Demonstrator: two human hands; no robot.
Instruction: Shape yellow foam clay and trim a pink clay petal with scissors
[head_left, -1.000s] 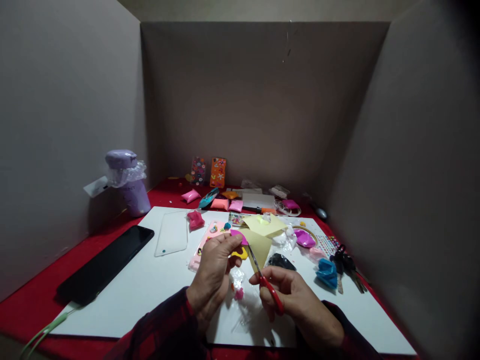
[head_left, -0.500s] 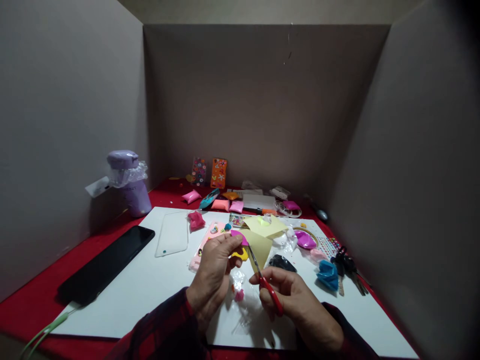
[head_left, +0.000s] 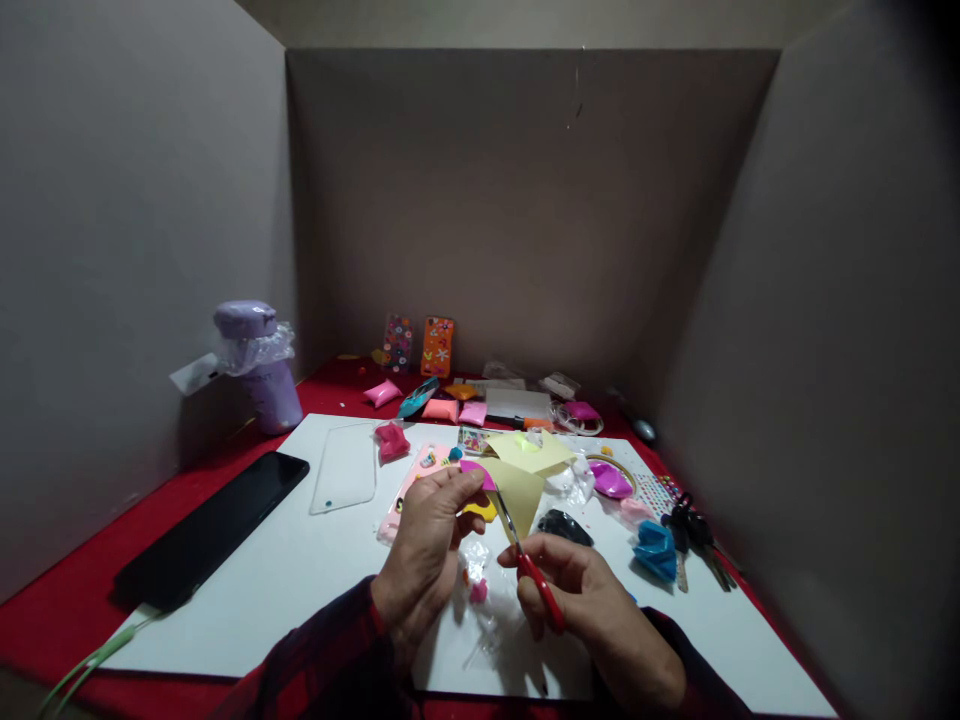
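Between thumb and fingers, my left hand point(head_left: 431, 545) pinches a small magenta piece point(head_left: 475, 470) that looks like thin clay or foam. My right hand point(head_left: 574, 590) grips red-handled scissors point(head_left: 538, 585), whose blades point up and left to the lower right edge of that piece. Behind the hands lies a pale yellow paper point(head_left: 517, 488). A pink phone case point(head_left: 403, 500) with small charms is partly hidden behind my left hand. Under the hands rests a clear plastic bag point(head_left: 480, 555) with a pink bit by it.
On the left are a black phone point(head_left: 217, 530), a clear phone case point(head_left: 345, 470) and a purple bottle point(head_left: 266, 370). To the right lie a blue packet point(head_left: 655, 552), keys point(head_left: 701, 535) and a black packet point(head_left: 565, 526). Two decorated cases point(head_left: 438, 347) lean at the back wall.
The scissors and my right hand have shifted very slightly left. My left hand and the magenta piece stay almost in place.
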